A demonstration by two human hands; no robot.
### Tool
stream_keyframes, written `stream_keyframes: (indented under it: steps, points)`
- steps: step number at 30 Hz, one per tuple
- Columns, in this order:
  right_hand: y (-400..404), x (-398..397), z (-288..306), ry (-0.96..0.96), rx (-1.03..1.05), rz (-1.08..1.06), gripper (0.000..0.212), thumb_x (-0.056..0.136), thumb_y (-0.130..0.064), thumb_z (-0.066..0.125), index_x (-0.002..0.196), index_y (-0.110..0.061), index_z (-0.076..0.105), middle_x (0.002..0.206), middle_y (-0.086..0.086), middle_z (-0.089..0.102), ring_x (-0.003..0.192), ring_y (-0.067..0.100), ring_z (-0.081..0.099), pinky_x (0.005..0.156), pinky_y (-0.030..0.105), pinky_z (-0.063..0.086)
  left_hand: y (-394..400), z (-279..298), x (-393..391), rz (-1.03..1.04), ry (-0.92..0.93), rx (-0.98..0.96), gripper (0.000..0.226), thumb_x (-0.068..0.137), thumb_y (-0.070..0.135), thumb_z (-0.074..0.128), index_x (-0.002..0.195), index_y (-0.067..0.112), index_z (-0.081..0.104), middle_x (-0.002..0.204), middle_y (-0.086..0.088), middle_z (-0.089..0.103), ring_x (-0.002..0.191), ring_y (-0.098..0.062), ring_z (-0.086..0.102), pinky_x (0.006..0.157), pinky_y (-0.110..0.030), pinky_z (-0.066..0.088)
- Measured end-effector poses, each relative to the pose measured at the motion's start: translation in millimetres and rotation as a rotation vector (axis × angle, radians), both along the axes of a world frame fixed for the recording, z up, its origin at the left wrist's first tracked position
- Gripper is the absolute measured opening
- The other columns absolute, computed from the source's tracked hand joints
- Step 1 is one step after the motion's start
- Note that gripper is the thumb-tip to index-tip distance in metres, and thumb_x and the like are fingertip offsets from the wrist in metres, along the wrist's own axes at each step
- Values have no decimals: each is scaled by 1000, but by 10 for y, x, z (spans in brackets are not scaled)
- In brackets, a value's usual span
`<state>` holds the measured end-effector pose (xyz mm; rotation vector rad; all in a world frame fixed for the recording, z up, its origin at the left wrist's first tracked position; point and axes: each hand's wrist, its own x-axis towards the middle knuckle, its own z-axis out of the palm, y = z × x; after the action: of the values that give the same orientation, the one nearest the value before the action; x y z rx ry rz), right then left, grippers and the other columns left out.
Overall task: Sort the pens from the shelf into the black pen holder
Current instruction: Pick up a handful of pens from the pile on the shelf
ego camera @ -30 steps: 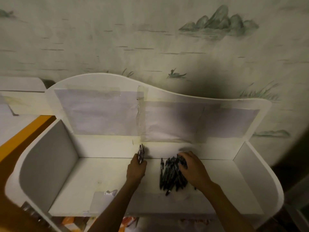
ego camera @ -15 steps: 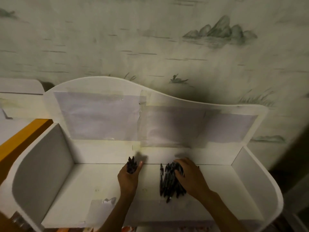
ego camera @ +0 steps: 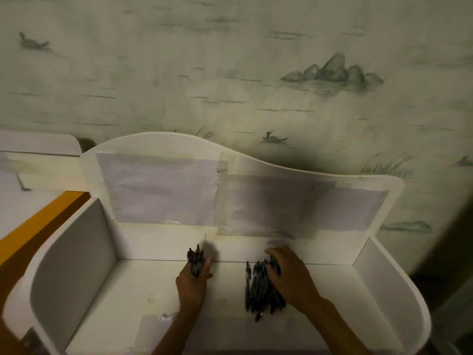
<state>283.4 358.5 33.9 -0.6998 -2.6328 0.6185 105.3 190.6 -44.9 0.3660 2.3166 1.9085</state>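
Observation:
A pile of several black pens (ego camera: pixel 258 290) lies on the floor of the white shelf (ego camera: pixel 122 293), right of its middle. My right hand (ego camera: pixel 290 275) lies on the pile's right side, fingers curled over the far ends of the pens. My left hand (ego camera: pixel 193 281) grips a bundle of several black pens (ego camera: pixel 195 260), their ends pointing up toward the shelf's back panel. No black pen holder is in view.
The shelf has rounded side walls (ego camera: pixel 74 265) and a wavy back panel (ego camera: pixel 256 201) with taped paper sheets. Torn tape bits (ego camera: pixel 167 316) lie near the front edge. An orange edge (ego camera: pixel 38 224) runs at the left. A painted wall rises behind.
My left hand has drifted left, away from the pile, still holding its bundle of pens. My right hand stays on the pile. The view has tilted upward.

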Motion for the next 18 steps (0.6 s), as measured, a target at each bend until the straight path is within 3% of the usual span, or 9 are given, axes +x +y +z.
stream_keyframes:
  steps: [4,7,9,14,18]
  points:
    - [-38,-126,198,23,-26,36,38,99,-31,54,137,-28,50,139,-7,48,123,13,49,107,32,40,-20,393,-13,-108,-23,24,41,84,49,73,71,13,60,49,1,58,42,-8,52,46,-28,47]
    - [-102,-278,357,42,-29,78,40,99,-31,54,139,-26,50,146,-7,45,132,13,43,113,34,36,-91,747,-87,-225,-92,33,38,82,44,78,75,13,58,46,2,46,39,-12,39,36,-24,33]
    - [-173,-407,463,47,-30,127,40,99,-32,54,139,-27,50,146,-8,44,133,12,43,113,34,37,-160,975,-139,-261,-130,28,32,83,38,77,77,13,58,47,3,45,39,-13,37,38,-23,33]
    - [-387,-778,725,99,-20,219,39,98,-30,57,136,-28,53,138,-9,49,125,9,48,106,29,44,-410,1482,-281,-314,-161,54,17,99,20,58,86,10,51,65,-4,48,47,-15,47,57,-37,55]
    - [-627,-1096,920,126,-26,324,39,98,-30,58,136,-28,53,138,-8,51,126,10,49,105,28,45,-772,1773,-383,-333,-162,149,15,104,20,50,93,10,48,67,-2,45,48,-14,45,58,-36,55]
